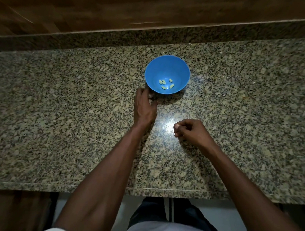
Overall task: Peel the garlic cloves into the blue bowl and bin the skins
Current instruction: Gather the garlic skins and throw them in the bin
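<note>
The blue bowl (167,70) stands on the granite counter, a little beyond the middle. Several peeled, pale garlic cloves (166,84) lie in its bottom. My left hand (145,106) rests palm down just in front and left of the bowl. Its fingertips curl onto the counter against the bowl's base, and what lies under them is hidden. My right hand (189,131) hovers nearer to me on the right, fingers curled in towards the thumb. A pale spot shows at its fingertips; I cannot tell whether it is a nail or a scrap of skin.
The speckled granite counter (59,128) runs the full width, with its front edge close to my body. A raised granite ledge (99,36) and dark wood (83,5) lie behind the bowl. A bright light glare sits between my hands. No bin is in view.
</note>
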